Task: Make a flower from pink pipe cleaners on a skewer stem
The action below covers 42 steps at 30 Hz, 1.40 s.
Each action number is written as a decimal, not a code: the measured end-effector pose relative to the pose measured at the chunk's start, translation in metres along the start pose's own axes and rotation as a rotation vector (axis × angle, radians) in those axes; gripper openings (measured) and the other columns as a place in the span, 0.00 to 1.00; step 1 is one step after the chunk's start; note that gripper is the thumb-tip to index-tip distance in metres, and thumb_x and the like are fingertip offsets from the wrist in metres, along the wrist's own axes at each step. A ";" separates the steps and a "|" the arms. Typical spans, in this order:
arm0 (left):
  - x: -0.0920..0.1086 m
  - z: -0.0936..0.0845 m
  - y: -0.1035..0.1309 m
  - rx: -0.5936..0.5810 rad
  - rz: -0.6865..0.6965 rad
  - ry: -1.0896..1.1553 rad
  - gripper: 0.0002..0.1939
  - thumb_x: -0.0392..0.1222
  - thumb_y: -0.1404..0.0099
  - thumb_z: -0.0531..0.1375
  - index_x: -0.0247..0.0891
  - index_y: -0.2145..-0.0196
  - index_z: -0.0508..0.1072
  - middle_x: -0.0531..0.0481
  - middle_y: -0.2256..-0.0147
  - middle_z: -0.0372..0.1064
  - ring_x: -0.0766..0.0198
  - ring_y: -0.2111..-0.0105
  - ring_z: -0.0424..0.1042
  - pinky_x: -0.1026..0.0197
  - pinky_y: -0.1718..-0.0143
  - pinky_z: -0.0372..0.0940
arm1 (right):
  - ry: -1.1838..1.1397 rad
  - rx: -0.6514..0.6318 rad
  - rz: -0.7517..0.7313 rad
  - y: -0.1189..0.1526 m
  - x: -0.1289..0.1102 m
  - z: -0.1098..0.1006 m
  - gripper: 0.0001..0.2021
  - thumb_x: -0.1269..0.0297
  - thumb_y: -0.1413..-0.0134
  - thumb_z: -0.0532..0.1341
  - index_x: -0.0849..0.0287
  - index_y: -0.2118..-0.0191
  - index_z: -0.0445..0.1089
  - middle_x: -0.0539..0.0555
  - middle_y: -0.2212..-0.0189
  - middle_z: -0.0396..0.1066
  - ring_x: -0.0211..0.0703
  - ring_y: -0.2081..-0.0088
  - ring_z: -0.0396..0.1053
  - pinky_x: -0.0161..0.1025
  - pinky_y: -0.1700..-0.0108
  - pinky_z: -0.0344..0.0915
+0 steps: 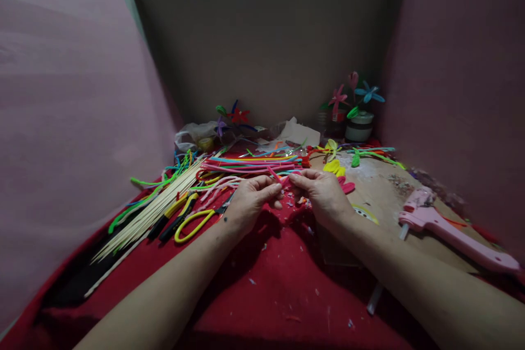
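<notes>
Both hands meet over the middle of the red cloth, pinching a pink pipe cleaner (274, 175) between them. My left hand (255, 197) holds one part between thumb and fingers, and a short end sticks up to the left. My right hand (322, 191) grips the other part with thumb and forefinger. Just behind the hands lies a bundle of coloured pipe cleaners (254, 165). Yellow-handled scissors (194, 227) rest beside my left wrist, their blades partly hidden by it. A pink petal-like loop (347, 186) shows beyond my right hand.
Thin wooden sticks (156, 210) and yellow-black pliers (174, 216) lie at left. A pink glue gun (455, 229) rests on cardboard (381, 197) at right, near yellow loops (334, 168). Pipe-cleaner flowers (338, 98) stand behind, by a lidded pot (360, 127). Scraps dot the red cloth (287, 284).
</notes>
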<state>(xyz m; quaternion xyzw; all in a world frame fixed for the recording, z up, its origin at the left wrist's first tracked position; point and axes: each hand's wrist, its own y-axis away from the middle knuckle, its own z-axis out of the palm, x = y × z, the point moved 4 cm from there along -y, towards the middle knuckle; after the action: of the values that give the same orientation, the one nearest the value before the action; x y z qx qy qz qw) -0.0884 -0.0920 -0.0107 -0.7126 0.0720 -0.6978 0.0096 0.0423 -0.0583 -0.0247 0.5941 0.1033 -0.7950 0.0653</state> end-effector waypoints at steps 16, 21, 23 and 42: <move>0.036 -0.020 0.000 0.127 0.146 -0.223 0.11 0.43 0.48 0.62 0.34 0.67 0.74 0.49 0.69 0.71 0.65 0.69 0.68 0.64 0.66 0.62 | 0.267 -0.295 0.063 0.016 -0.008 0.023 0.10 0.65 0.58 0.60 0.61 0.84 0.66 0.49 0.86 0.63 0.32 0.84 0.55 0.34 0.78 0.50; 0.032 -0.014 0.002 -0.033 0.092 -0.210 0.06 0.38 0.48 0.61 0.34 0.72 0.73 0.52 0.75 0.69 0.69 0.74 0.65 0.66 0.71 0.59 | 0.285 -0.371 0.041 0.020 -0.008 0.025 0.12 0.66 0.56 0.59 0.60 0.86 0.63 0.47 0.88 0.59 0.31 0.84 0.52 0.34 0.78 0.48; 0.029 -0.016 0.001 -0.059 0.078 -0.190 0.06 0.39 0.48 0.61 0.34 0.71 0.73 0.53 0.75 0.67 0.71 0.76 0.63 0.67 0.72 0.58 | 0.256 -0.373 0.050 0.020 -0.007 0.024 0.13 0.65 0.56 0.59 0.60 0.86 0.62 0.46 0.88 0.58 0.30 0.84 0.51 0.34 0.79 0.47; 0.024 -0.014 0.001 -0.103 0.016 -0.345 0.10 0.44 0.46 0.59 0.33 0.73 0.68 0.57 0.81 0.61 0.74 0.82 0.55 0.68 0.80 0.50 | 0.214 -0.371 0.114 0.015 0.002 0.023 0.10 0.63 0.59 0.60 0.62 0.83 0.67 0.49 0.88 0.63 0.30 0.85 0.54 0.32 0.81 0.49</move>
<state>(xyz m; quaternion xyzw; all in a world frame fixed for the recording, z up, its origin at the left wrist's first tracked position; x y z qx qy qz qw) -0.1019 -0.0943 0.0135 -0.8206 0.1108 -0.5607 -0.0090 0.0237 -0.0780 -0.0217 0.6577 0.2204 -0.6899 0.2071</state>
